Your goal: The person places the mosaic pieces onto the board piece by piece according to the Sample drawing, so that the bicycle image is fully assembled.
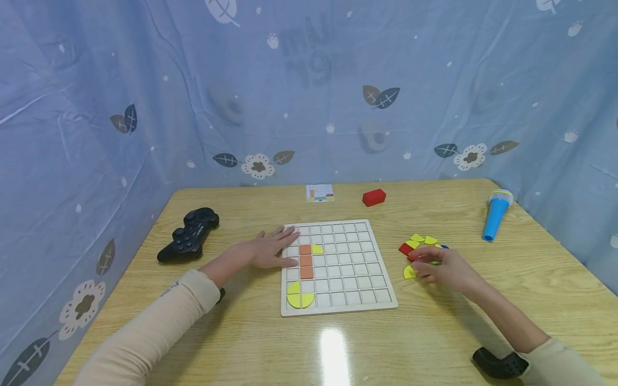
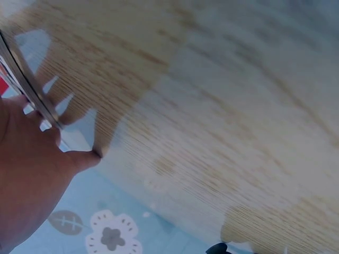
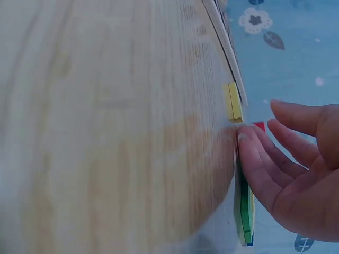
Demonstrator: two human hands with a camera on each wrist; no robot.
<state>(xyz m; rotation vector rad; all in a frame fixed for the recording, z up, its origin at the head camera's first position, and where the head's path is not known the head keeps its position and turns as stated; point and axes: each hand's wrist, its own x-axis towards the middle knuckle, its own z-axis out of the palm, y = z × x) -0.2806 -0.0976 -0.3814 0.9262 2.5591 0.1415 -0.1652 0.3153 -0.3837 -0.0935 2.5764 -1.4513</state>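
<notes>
A white grid board (image 1: 344, 310) lies on the table. My left hand (image 1: 270, 249) rests on its left edge, fingers straight and spread. In the left wrist view that hand (image 2: 34, 164) sits at the board's side. Orange squares (image 1: 306, 260) form a column in the grid, with a yellow quarter-circle (image 1: 317, 249) beside the top one. Three more yellow quarter-circles (image 1: 294, 301) sit at the lower left. To the right, my right hand (image 1: 444, 266) reaches over loose pieces, including a red one (image 1: 405, 249). The right wrist view shows its fingertips, loosely bent, beside a yellow piece (image 3: 233, 102) and a green piece (image 3: 245, 206).
A black game controller (image 1: 190, 236) lies at the left. Behind the board are a small printed card (image 1: 319, 193) and a red block (image 1: 374, 197). A blue toy microphone (image 1: 495, 215) lies at the far right. Patterned blue cloth (image 1: 309, 118) hangs around the table.
</notes>
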